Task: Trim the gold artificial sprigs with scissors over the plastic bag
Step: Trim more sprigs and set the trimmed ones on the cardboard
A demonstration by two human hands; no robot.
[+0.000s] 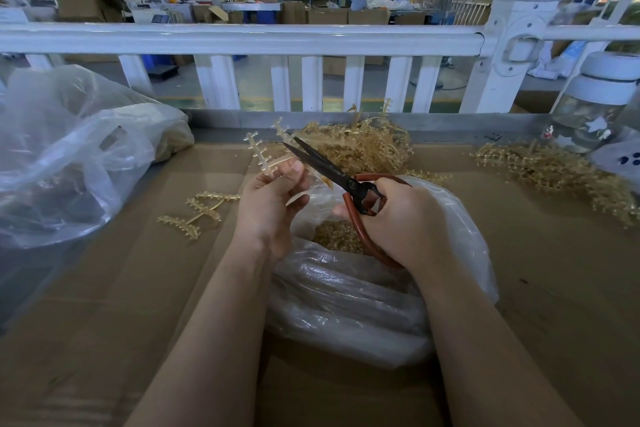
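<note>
My left hand (268,204) pinches a gold artificial sprig (260,152) by its stem and holds it up over the clear plastic bag (349,295). My right hand (398,222) grips black scissors (322,163) by their red handles. The blades are parted and point up-left, close to the sprig's branches. Gold cut bits lie inside the bag's mouth (337,236), below both hands.
A pile of gold sprigs (360,146) lies behind the hands, another pile (554,170) at the right. One sprig (197,213) lies on the cardboard at the left. A large plastic bag (69,156) sits far left, a jar (595,104) far right, a white fence (242,42) behind.
</note>
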